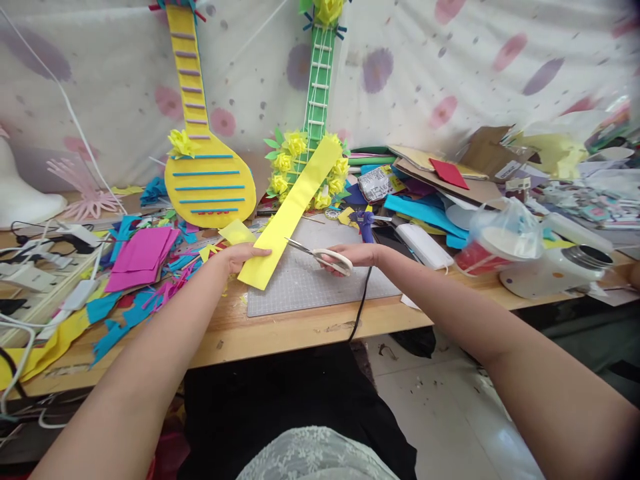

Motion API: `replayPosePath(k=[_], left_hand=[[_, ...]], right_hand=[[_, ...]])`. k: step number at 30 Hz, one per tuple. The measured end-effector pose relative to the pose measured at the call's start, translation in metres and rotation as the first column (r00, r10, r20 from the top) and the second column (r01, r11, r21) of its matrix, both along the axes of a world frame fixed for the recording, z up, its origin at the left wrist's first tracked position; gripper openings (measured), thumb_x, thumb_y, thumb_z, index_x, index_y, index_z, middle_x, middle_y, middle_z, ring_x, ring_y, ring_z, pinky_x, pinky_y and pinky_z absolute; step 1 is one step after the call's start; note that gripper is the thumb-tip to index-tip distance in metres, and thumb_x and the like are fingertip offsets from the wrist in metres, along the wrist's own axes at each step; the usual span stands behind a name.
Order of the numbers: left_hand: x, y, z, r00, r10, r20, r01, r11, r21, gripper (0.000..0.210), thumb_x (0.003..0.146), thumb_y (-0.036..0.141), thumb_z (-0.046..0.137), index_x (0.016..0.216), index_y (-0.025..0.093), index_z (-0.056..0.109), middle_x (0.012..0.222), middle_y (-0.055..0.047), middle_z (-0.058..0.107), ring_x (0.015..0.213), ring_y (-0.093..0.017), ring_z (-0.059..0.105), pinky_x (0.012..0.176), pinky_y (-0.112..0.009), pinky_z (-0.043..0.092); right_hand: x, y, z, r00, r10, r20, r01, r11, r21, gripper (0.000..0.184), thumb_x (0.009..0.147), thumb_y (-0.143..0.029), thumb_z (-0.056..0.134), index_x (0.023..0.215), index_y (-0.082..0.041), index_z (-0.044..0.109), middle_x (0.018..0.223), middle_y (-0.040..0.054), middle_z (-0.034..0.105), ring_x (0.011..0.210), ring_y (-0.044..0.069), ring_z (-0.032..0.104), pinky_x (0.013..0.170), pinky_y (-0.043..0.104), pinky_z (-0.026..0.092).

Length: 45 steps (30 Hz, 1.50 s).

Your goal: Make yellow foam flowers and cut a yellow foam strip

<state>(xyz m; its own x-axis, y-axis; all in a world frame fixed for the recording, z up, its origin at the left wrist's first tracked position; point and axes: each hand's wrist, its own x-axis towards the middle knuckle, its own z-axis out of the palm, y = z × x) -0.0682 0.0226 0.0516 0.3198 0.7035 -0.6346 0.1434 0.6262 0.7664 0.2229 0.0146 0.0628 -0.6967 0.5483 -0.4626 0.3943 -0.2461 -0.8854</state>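
Observation:
A long yellow strip [295, 207], perhaps felt or crepe paper, slants up over the grey cutting mat [320, 293]. My left hand [243, 257] is closed on the strip near its lower end, thumb on top. Behind those fingers a smaller pale yellow piece [237, 232] shows. My right hand [350, 255] grips white-handled scissors [334, 261], whose blades point left and meet the strip's right edge. Whether the blades have cut into it I cannot tell. The strip's upper end overlaps a green instrument-shaped craft [316, 100] with yellow flowers.
A yellow lute-shaped craft [210, 180] leans at the back. Magenta sheets [143, 257] and coloured scraps lie left, beside a power strip [55, 273]. A purple glue gun [367, 227], a white box [424, 247], a lidded tub [493, 247] and a white jar [555, 270] stand right.

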Motion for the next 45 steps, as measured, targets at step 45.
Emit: replayPosePath(k=[45], left_hand=[[0.008, -0.007, -0.007, 0.994, -0.035, 0.108, 0.043, 0.996, -0.076, 0.043, 0.068, 0.023, 0.074, 0.108, 0.013, 0.062, 0.095, -0.013, 0.071, 0.083, -0.020, 0.068, 0.082, -0.030, 0.052]], right_hand=[[-0.016, 0.025, -0.022, 0.974, 0.196, -0.111, -0.206, 0.975, -0.083, 0.047, 0.075, -0.059, 0.058, 0.082, -0.013, 0.050, 0.063, -0.0025, 0.046, 0.050, 0.005, 0.046, 0.044, 0.017, 0.040]])
